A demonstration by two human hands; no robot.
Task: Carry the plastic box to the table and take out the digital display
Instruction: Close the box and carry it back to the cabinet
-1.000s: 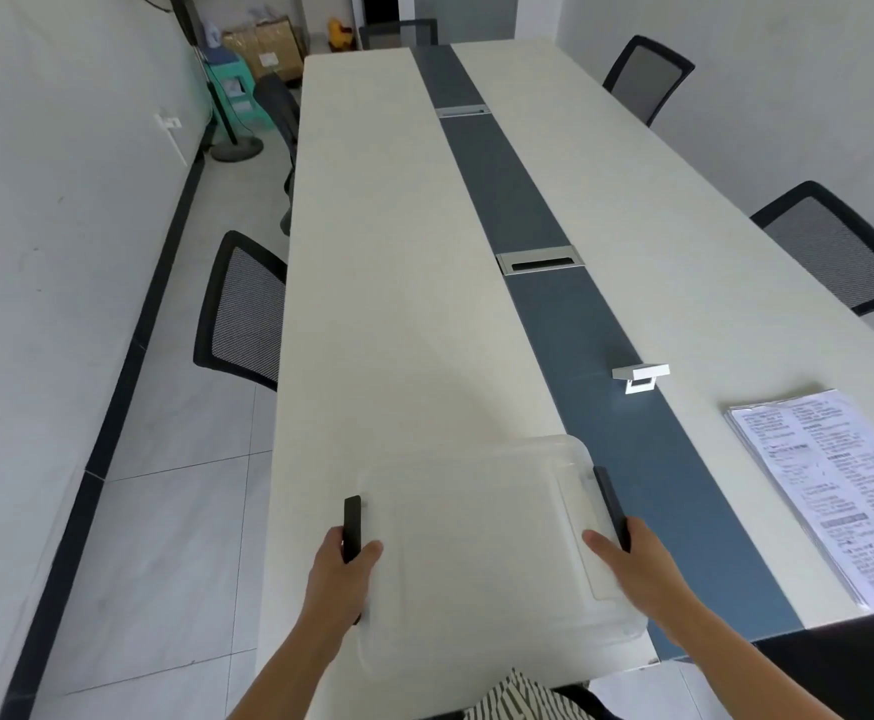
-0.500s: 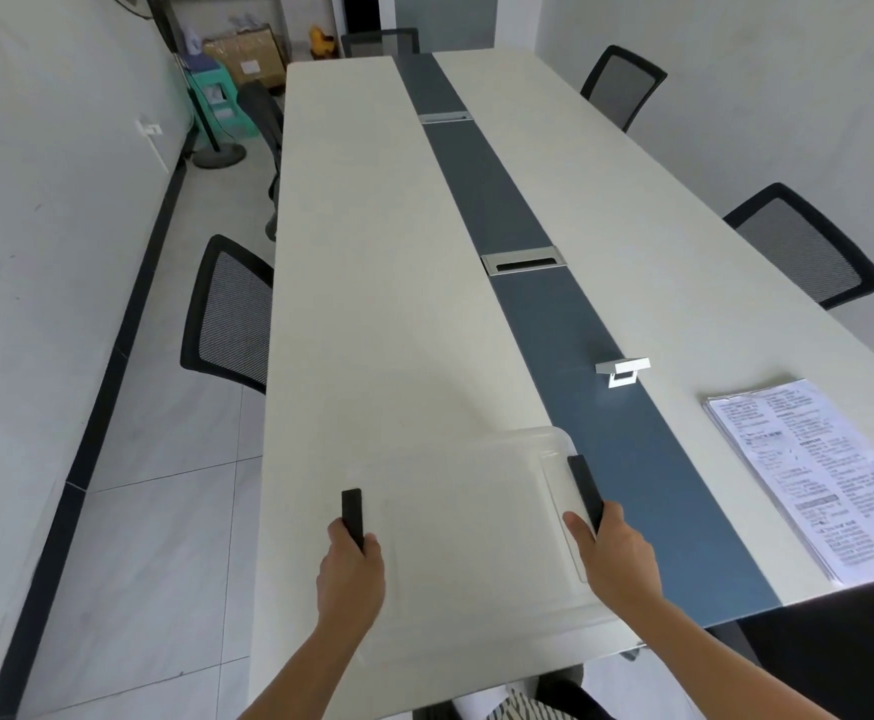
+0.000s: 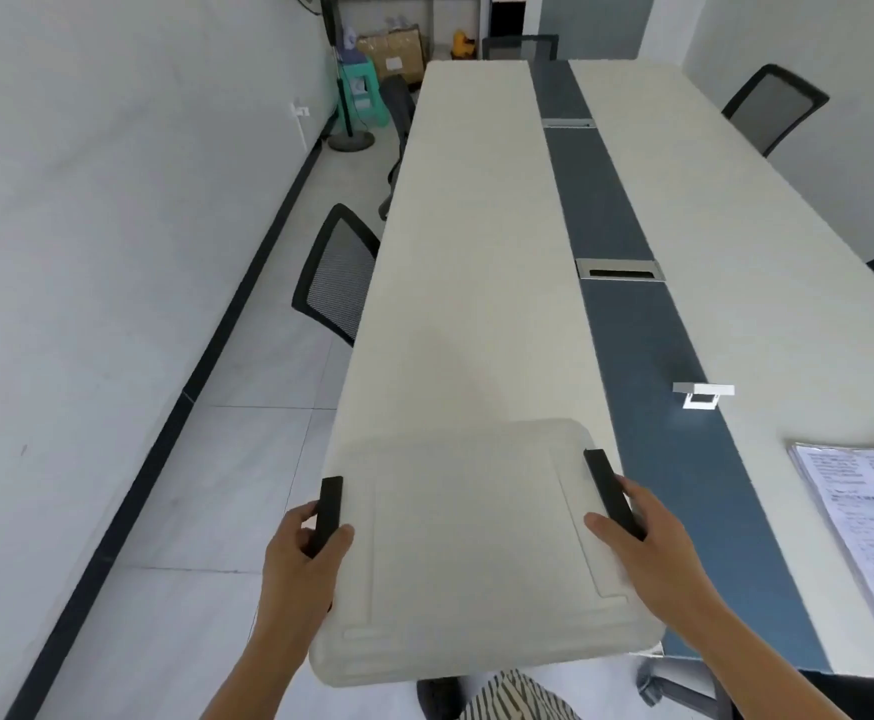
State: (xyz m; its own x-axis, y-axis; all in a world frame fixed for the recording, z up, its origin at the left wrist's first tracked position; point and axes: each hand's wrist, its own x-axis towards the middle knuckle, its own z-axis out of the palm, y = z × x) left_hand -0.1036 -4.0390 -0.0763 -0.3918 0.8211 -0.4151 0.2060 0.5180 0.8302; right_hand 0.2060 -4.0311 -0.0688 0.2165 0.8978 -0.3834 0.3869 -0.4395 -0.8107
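A translucent white plastic box (image 3: 468, 558) with a closed lid and two black side latches is over the near left end of the long white table (image 3: 476, 262). My left hand (image 3: 302, 558) grips its left side at the black latch. My right hand (image 3: 642, 543) holds its right side, fingers around the other latch. Whether the box rests on the tabletop or hangs just above it, I cannot tell. The frosted lid hides what is inside; no digital display shows.
A dark blue strip (image 3: 627, 314) with metal cable hatches runs along the table's middle. A small white bracket (image 3: 702, 394) stands on it. Printed papers (image 3: 871, 537) lie at the right. Black mesh chairs (image 3: 333, 275) line both sides; a wall is close on the left.
The box, still held in both hands, appears to have come a little closer to me at the table's near end. The view has swung left, showing more wall and floor.
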